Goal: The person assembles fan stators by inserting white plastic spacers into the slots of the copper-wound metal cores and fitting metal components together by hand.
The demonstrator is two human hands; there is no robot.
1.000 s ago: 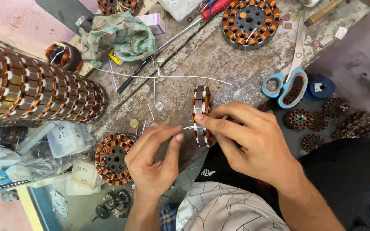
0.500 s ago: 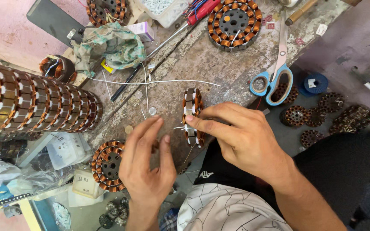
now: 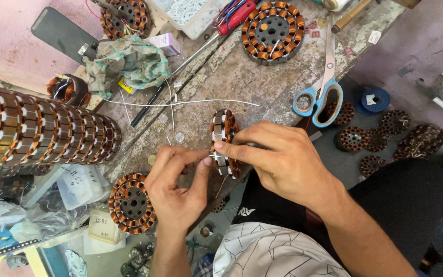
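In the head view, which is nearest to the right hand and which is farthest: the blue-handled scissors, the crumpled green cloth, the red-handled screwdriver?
From the right hand:
1. Blue-handled scissors, just above it, at the bench's right edge.
2. Red-handled screwdriver, at the top of the bench.
3. Crumpled green cloth, far upper left.

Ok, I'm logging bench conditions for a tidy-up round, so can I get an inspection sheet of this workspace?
Surface: worn, stained workbench, crowded.
Job's things: copper-wound stator stood on edge, gripped by the right hand; the left hand pinches a thin white sleeve at its edge.
Clutter: blue-handled scissors, crumpled green rag, red-handled screwdriver, flat stator at the far edge, another stator near the left hand, long stack of stators.
Grippers: both hands bare, fingertips meeting at the stator.
Cables: loose white wire across the bench.
Surroundings: small stators and a blue spool on the floor; dark phone.
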